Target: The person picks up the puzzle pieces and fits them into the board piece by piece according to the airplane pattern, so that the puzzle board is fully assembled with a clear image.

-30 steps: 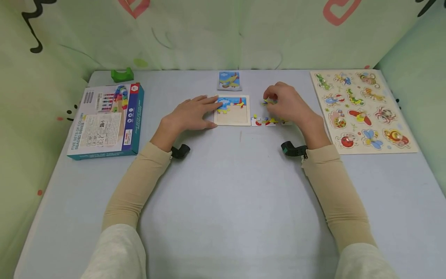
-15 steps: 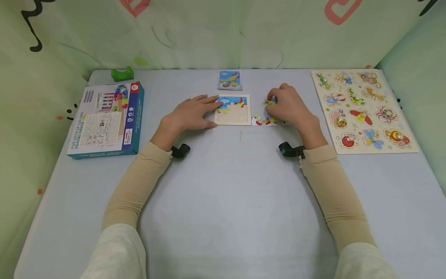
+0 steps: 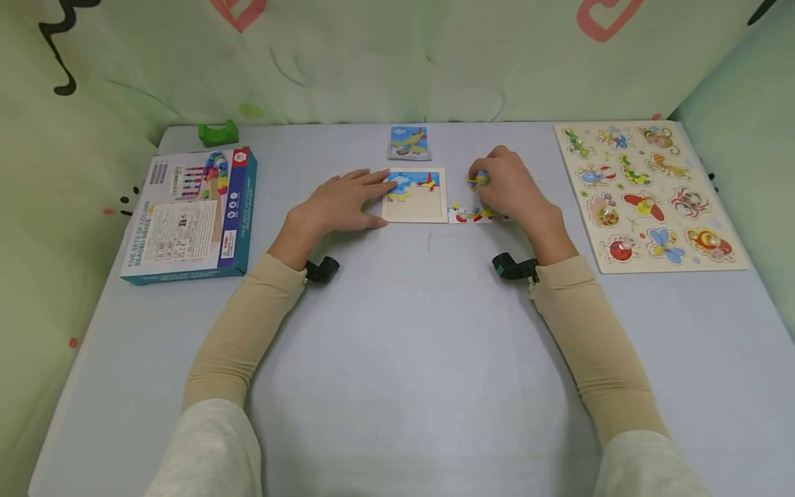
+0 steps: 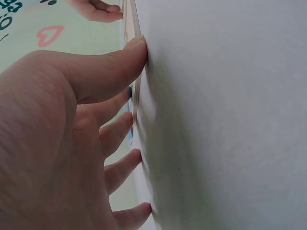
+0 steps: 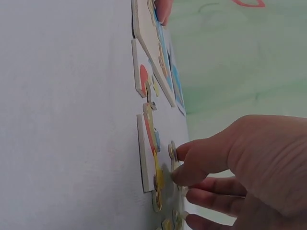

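The puzzle tray (image 3: 425,207) is filled along its far strip; its near part is bare. The left hand (image 3: 338,203), fingers spread, touches its left edge. Right of it, the right hand (image 3: 512,183) seems to pinch a puzzle piece (image 3: 477,181), grip half hidden; loose pieces (image 3: 470,215) lie unplaced.

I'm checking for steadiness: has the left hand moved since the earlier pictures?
No, no visible shift in any direction: the left hand touches the same edge of the wooden tray, equally far from the box.
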Demonstrator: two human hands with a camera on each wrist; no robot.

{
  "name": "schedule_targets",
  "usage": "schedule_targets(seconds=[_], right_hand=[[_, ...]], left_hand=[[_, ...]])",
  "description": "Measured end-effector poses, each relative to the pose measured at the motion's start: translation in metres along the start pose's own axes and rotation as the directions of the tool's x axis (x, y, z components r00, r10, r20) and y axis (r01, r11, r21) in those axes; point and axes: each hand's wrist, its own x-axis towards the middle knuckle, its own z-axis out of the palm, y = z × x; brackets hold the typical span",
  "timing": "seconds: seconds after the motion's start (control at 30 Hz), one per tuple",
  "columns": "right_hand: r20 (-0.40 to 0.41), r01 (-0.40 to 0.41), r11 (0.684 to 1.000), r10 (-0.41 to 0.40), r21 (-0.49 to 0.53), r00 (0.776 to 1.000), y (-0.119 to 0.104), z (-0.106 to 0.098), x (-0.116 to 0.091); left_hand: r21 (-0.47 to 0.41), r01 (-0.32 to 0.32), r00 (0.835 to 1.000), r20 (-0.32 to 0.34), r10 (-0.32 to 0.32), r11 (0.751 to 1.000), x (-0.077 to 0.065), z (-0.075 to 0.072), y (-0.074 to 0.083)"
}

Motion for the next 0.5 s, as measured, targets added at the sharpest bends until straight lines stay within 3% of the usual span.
schedule_targets(seconds=[0.5], right_hand=[[-0.008, -0.036, 0.999, 0.036, -0.033, 0.999, -0.0043, 0.0002, -0.0005]], left_hand=[[-0.014, 0.007, 1.000, 0.009, -0.007, 1.000, -0.0001, 0.0002, -0.0003]])
